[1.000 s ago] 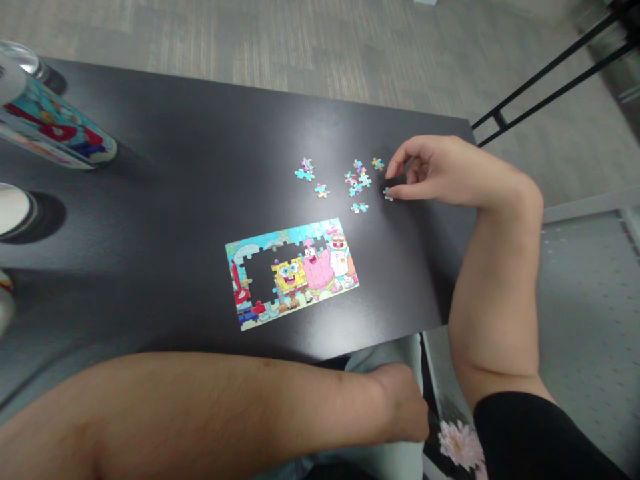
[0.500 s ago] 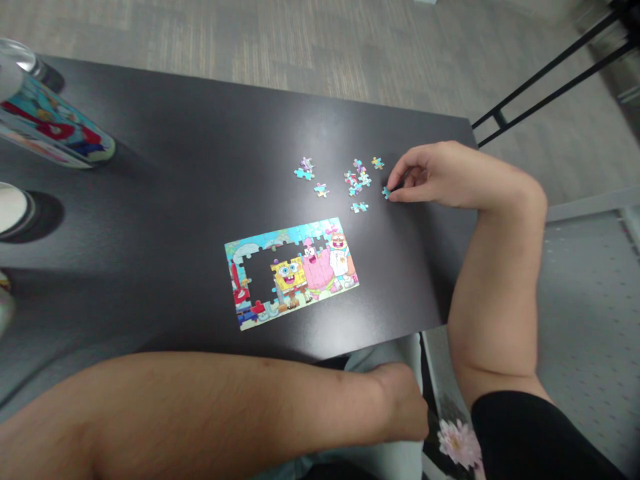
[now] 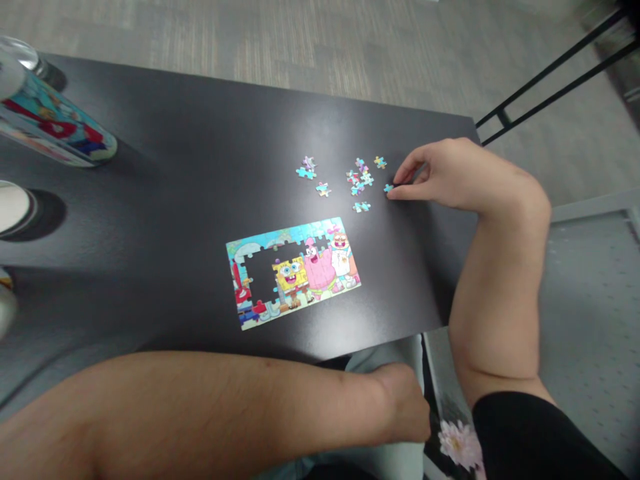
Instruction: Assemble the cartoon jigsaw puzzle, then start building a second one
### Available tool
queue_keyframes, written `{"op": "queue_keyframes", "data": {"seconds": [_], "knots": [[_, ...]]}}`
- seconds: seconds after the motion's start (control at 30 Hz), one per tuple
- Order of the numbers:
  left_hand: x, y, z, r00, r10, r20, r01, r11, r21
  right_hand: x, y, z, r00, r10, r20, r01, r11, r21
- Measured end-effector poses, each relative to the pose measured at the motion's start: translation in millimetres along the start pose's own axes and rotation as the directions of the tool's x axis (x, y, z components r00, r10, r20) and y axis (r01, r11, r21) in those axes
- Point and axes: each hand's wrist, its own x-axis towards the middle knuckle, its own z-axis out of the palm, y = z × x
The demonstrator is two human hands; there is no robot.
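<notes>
My right hand is at the right of the dark table, thumb and forefinger closed on a small blue puzzle piece at the tabletop. To its left lie several loose puzzle pieces, some overlapping in a small heap. A yellow-orange piece lies just beyond the fingertips. Nearer to me is a partly assembled cartoon jigsaw puzzle, with a large gap left of the yellow square figure and a small one near the top right. My left hand rests over my lap beyond the table's edge, its fingers hidden from view.
A tall cartoon-printed box stands at the far left, beside a clear glass. A white-topped container is below it. My left forearm crosses the front. Black metal bars run past the table's right corner.
My right thumb and forefinger have shifted slightly on the blue piece, which now shows a little more. The jigsaw, loose pieces and left hand keep their places, with a slight camera shift.
</notes>
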Motion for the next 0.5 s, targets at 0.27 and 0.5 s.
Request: {"op": "queue_keyframes", "data": {"seconds": [0.27,0.5], "knots": [[0,-4,-5.7,0.992,0.114,0.063,-0.108,0.991,-0.084,-3,-3,3,0.999,-0.046,-0.014,0.047,0.996,0.073],[0,-4,-9.4,0.991,0.116,0.069,-0.111,0.992,-0.062,-6,-23,7,0.973,-0.229,0.024,0.207,0.914,0.35]]}}
